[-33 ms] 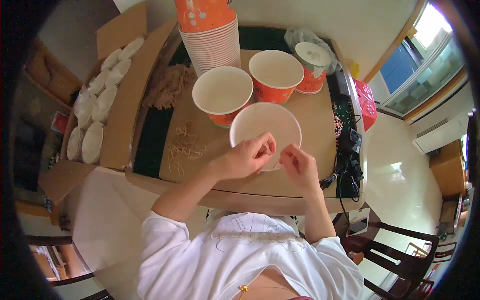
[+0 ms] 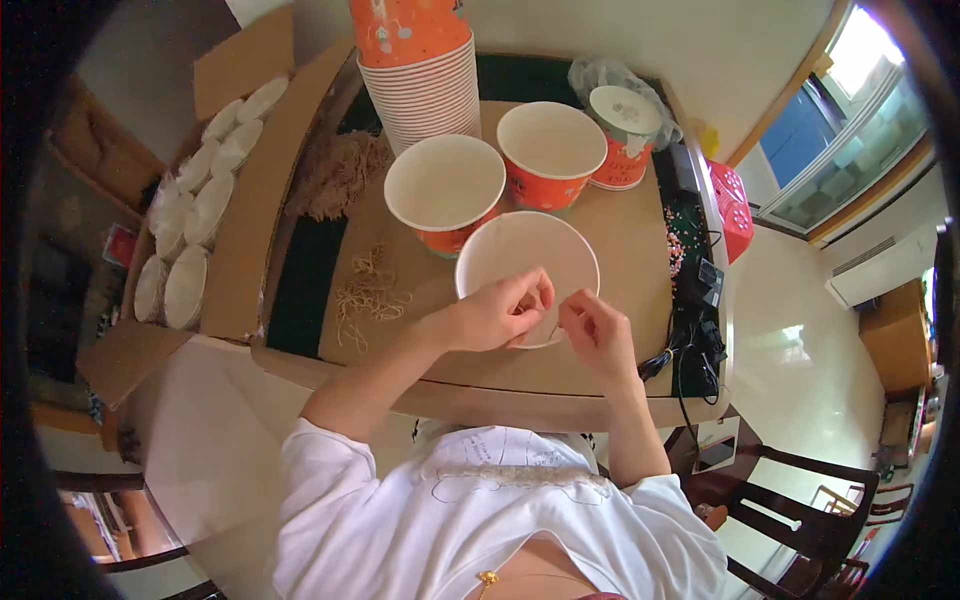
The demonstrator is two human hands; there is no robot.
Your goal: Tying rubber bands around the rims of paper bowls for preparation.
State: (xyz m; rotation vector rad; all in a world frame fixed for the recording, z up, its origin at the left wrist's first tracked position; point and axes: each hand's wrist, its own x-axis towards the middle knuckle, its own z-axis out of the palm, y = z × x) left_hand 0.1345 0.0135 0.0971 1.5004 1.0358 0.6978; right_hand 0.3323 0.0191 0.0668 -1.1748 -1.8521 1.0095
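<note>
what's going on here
The left hand and right hand of someone in a white shirt are close together over the near side of an open paper tub, fingers curled in. Anything pinched there is too small to tell. Two more open tubs and a tall stack stand behind it. Loose tan strands lie to the left.

Cardboard box (image 2: 262, 200): open, left of the counter (image 2: 285, 365), filled with white bundles (image 2: 185, 285)
Plastic bag (image 2: 605, 72): clear, crumpled, at the counter's far right corner
Black cables (image 2: 705, 343): bunched along the counter's right edge
Red plastic item (image 2: 733, 205): beyond that edge
Wooden chair (image 2: 765, 507): dark, slatted, lower right
Phone (image 2: 716, 453): near the chair
Window (image 2: 868, 45): bright, upper right
</note>
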